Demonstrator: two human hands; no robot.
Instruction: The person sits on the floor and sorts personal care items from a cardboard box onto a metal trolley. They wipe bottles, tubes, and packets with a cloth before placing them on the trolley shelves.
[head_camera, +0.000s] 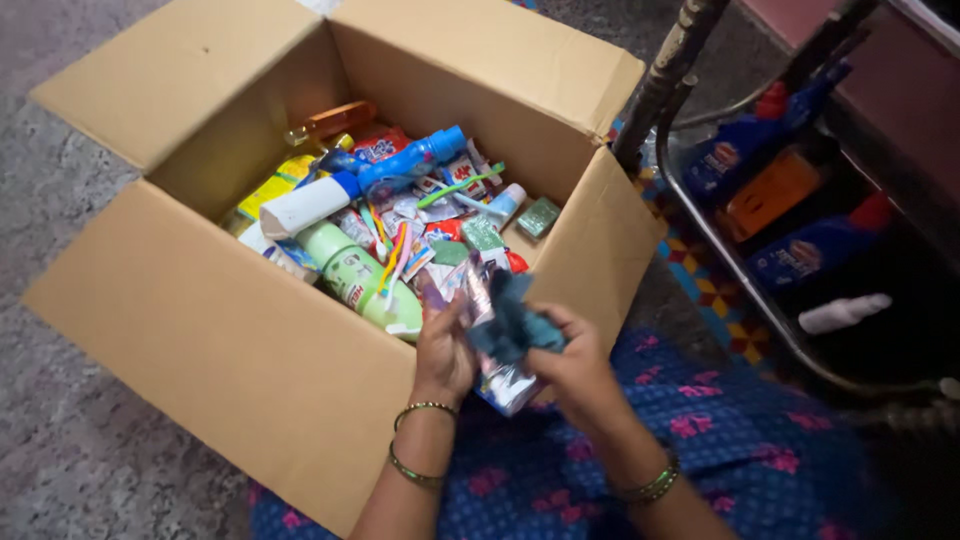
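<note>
My left hand (445, 352) and my right hand (575, 365) are together at the near right corner of an open cardboard box (180, 330). Both grip a shiny plastic sachet strip (505, 380), and a teal-blue cloth (512, 318) is bunched between the fingers over it. Just beyond my left hand lies a light green bottle (350, 272). Further in are a white tube (305, 203), a blue bottle (410, 160), toothbrushes (460, 183), small green soap bars (538, 216) and many sachets.
The box stands on a grey floor (70, 450) with its flaps (500, 45) spread open. To the right a metal rack (740, 270) holds blue bottles (800, 255), an orange bottle (770, 190) and a white bottle (843, 312). My lap is covered by blue patterned cloth (720, 440).
</note>
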